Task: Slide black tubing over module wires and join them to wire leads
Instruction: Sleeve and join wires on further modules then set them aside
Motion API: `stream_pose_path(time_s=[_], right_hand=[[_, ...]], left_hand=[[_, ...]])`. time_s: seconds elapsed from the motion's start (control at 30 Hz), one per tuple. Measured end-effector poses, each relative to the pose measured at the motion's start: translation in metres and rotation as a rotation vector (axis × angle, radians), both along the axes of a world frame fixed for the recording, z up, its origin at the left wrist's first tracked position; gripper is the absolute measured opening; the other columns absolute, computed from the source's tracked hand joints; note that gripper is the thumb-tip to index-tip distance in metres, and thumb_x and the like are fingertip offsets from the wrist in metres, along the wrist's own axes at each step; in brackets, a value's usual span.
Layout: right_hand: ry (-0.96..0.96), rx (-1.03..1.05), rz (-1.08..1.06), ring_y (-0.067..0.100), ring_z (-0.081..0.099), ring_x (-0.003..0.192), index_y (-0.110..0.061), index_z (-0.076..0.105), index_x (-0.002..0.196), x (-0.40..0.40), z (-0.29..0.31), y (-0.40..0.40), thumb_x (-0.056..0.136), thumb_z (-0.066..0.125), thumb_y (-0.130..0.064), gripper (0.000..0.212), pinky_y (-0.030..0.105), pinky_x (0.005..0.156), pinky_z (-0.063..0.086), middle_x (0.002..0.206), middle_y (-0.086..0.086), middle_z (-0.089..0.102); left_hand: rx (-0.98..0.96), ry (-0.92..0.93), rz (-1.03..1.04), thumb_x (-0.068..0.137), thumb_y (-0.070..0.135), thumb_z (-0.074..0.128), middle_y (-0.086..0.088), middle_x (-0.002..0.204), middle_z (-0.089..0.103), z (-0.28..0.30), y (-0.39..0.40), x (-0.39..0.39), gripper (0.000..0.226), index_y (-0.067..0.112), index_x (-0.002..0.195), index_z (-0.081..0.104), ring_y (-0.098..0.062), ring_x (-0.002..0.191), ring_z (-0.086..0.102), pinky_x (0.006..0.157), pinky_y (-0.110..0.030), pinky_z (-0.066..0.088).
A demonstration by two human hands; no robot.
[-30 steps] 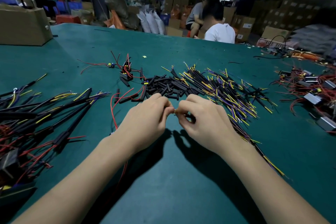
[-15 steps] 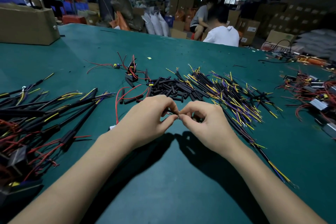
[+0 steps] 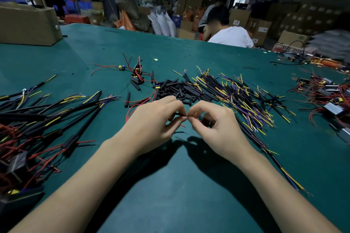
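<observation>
Meeting fingertip to fingertip at the centre of the frame, the left hand (image 3: 151,121) and the right hand (image 3: 217,126) are held just above the green table (image 3: 180,185). A short piece of black tubing (image 3: 179,114) is pinched between the left thumb and forefinger, a red wire end (image 3: 182,126) showing just below it. The right fingers are curled in a pinch against it; what is held there is too small to tell. A heap of cut tubing (image 3: 181,91) is seen just above the hands, with wire leads (image 3: 244,98) spread to the right.
</observation>
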State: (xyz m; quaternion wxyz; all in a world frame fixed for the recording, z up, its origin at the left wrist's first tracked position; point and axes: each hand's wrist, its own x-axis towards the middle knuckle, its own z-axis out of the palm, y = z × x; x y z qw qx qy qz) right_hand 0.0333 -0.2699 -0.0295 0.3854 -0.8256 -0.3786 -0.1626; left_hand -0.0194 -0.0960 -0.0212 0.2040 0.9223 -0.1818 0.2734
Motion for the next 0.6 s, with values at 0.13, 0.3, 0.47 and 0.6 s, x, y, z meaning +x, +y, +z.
stream_pose_path(time_s=[0.13,0.3,0.47,0.6], right_hand=[[-0.105,-0.073,-0.016,0.012,0.054,0.068,-0.023,0.063,0.084,-0.004,0.002,-0.002,0.086,0.060,-0.020,0.005,0.037,0.057,0.045,0.079,-0.011,0.059],[-0.415,-0.220,-0.171,0.023,0.048,0.050,-0.017,0.066,0.079,-0.012,0.003,0.001,0.087,0.062,-0.018,0.009,0.034,0.042,0.042,0.078,-0.002,0.059],[-0.096,-0.030,-0.054,0.008,0.049,0.066,-0.025,0.062,0.079,-0.009,0.004,0.000,0.084,0.060,-0.021,0.006,0.035,0.059,0.045,0.078,-0.010,0.057],[0.117,0.050,-0.028,0.005,0.040,0.053,-0.023,0.063,0.074,-0.005,0.002,0.000,0.082,0.067,-0.011,0.015,0.025,0.055,0.034,0.070,-0.009,0.056]], left_hand=[[-0.231,0.158,-0.007,0.090,0.022,0.061,0.002,0.083,0.053,-0.003,-0.006,0.002,0.008,0.016,0.088,0.066,-0.013,0.076,0.049,0.071,-0.031,0.042],[-0.539,0.483,-0.034,0.091,0.018,0.062,0.006,0.079,0.063,0.001,-0.008,0.006,0.015,0.022,0.077,0.065,0.002,0.071,0.053,0.071,-0.010,0.040],[-0.490,0.395,-0.043,0.089,0.021,0.065,0.007,0.080,0.066,0.001,-0.006,0.003,0.010,0.022,0.079,0.066,-0.003,0.073,0.056,0.079,-0.023,0.045],[-0.130,0.100,0.026,0.083,0.034,0.060,0.010,0.082,0.060,-0.004,-0.007,-0.002,0.014,0.022,0.090,0.062,-0.008,0.079,0.058,0.085,-0.041,0.041]])
